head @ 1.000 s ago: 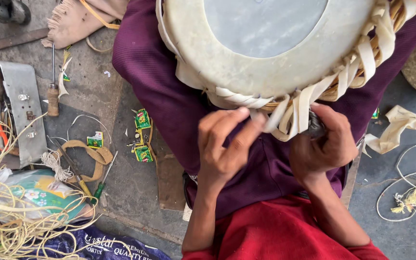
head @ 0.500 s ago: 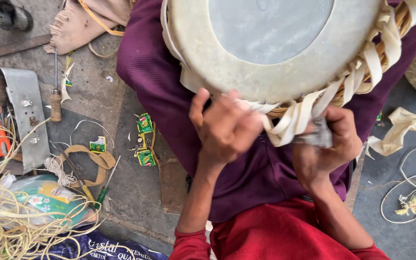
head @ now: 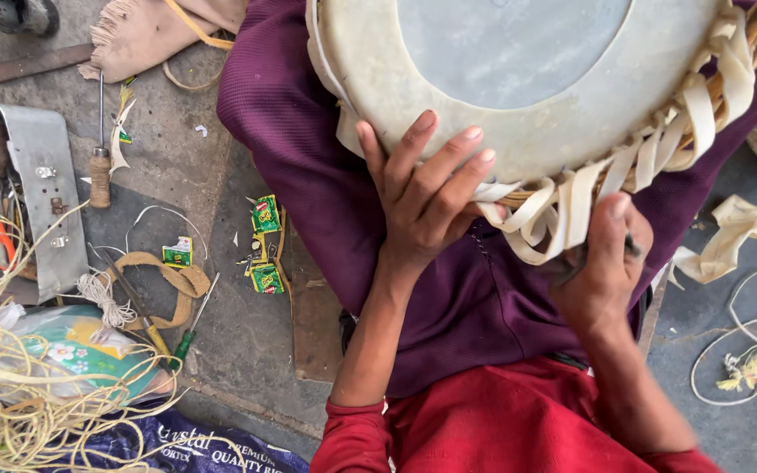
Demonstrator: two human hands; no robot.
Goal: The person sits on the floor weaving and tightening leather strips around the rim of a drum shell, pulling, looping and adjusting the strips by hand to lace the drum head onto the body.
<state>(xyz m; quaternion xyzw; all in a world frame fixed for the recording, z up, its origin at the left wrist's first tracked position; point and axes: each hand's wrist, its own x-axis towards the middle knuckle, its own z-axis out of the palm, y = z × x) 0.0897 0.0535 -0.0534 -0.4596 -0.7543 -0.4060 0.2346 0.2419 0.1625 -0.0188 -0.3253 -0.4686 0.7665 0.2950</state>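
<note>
Now | left hand (head: 427,197) flat on smooth round drumhead (head: 519,79) | pale woven straps (head: 571,197)

One head camera looks steeply down, close over the lap and floor.

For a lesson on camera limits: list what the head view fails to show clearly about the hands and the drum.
- Tool in right hand: mostly hidden by the fingers; its kind is unclear.
- Drum: top cut off by the frame edge.
- Left hand: palm hidden; only its back shows, fingers on the drum rim.
- Straps: ends hidden behind both hands.
</note>
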